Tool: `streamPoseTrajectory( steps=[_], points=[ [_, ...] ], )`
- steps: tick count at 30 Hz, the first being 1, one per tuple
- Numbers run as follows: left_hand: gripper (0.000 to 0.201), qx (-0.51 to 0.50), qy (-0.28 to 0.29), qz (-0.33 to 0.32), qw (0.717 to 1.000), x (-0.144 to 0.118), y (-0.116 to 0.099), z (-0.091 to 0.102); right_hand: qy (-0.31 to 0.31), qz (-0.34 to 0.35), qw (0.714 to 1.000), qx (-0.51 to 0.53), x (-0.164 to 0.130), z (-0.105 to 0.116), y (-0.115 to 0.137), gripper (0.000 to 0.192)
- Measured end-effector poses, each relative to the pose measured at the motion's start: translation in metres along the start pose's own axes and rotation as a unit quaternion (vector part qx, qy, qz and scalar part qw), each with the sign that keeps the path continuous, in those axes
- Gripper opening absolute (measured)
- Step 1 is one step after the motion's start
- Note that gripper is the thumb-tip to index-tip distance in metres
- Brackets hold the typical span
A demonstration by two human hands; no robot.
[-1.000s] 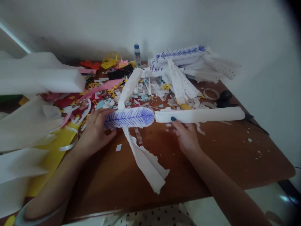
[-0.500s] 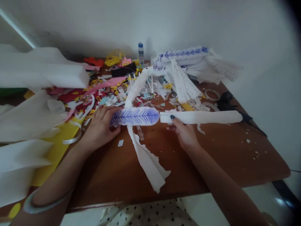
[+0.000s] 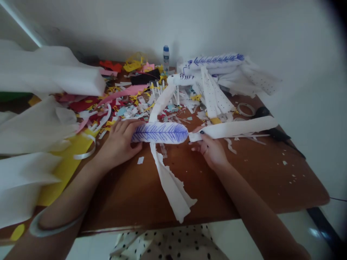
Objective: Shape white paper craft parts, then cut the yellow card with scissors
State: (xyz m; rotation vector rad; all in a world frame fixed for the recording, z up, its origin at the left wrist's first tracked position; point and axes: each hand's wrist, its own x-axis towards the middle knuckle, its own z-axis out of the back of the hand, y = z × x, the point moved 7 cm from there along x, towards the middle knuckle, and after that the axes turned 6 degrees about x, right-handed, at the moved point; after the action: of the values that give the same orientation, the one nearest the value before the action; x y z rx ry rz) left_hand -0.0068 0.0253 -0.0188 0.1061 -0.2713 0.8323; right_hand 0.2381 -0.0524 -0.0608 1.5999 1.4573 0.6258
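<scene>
One purple-lined white roll is over the tabletop, its left end gripped by the left hand, while the right hand pinches a white strip just beside its rounded end

A craft corner in a room, whether home or classroom cannot be told; a brown table by a pale wall carries heaped coloured scraps and a blue-capped bottle; a white strip bears blue pen-like strokes.
</scene>
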Motion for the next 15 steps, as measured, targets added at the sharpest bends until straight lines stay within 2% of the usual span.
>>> streamPoseTrajectory(
  steps=[6,10,12,15],
  points=[
    [0.052,0.034,0.030,-0.005,0.999,0.000,0.000,-0.002,0.003,0.000,1.000,-0.004,0.000,-0.001,-0.002,0.021],
    [0.057,0.056,0.079,-0.004,0.995,-0.003,0.002,-0.003,0.020,-0.009,1.000,-0.003,0.000,-0.004,-0.005,0.020],
    [0.062,0.042,0.079,-0.007,0.996,-0.005,0.000,0.002,0.030,-0.007,0.999,-0.007,0.000,-0.006,-0.006,0.019],
    [0.061,-0.013,0.050,-0.020,0.998,-0.004,-0.010,0.016,0.032,-0.003,0.999,-0.017,-0.002,-0.007,-0.007,0.020]
  ],
)
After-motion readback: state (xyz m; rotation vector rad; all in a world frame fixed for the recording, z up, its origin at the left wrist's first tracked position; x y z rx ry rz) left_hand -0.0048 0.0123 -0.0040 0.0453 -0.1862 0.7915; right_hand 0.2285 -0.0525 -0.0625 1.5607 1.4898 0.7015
